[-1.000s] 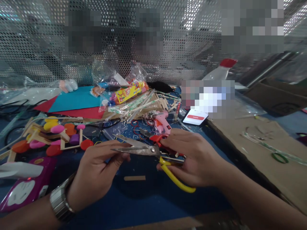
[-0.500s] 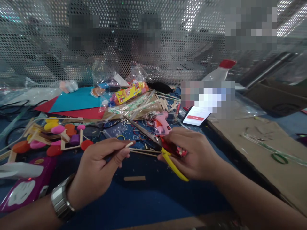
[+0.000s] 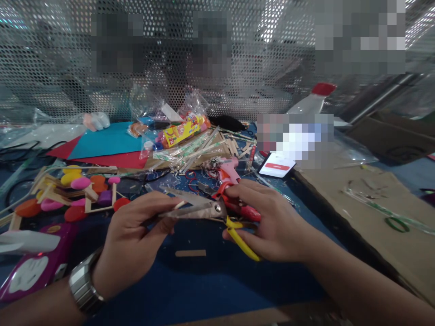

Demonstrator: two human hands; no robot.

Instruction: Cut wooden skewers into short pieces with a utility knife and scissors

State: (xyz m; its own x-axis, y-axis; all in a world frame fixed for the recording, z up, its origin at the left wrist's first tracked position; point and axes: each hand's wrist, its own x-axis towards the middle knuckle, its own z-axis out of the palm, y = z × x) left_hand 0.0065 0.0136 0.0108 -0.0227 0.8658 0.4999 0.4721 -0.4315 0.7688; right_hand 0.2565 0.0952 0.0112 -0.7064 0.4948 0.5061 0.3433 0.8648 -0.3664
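My right hand (image 3: 272, 222) grips the red and yellow handles of a pair of scissors (image 3: 207, 209), whose steel blades point left and stand slightly apart. My left hand (image 3: 136, 237), a metal watch on its wrist, pinches thin wooden sticks (image 3: 180, 204) between thumb and fingers, right at the blade tips. Both hands hover above the dark blue table top (image 3: 204, 280). A short flat wooden piece (image 3: 190, 253) lies on the table just below the scissors.
A stick frame with coloured bottle caps (image 3: 78, 192) lies at the left, a purple device (image 3: 34, 265) at the near left. Behind the hands are a pink glue gun (image 3: 228, 171), a pile of sticks (image 3: 200, 149), coloured paper (image 3: 105, 145) and a phone (image 3: 276, 165). Cardboard (image 3: 367, 213) covers the right.
The scissors' blades swung from pointing up and left back down to level at my left hand's fingertips. The sticks are now partly hidden behind the blades.
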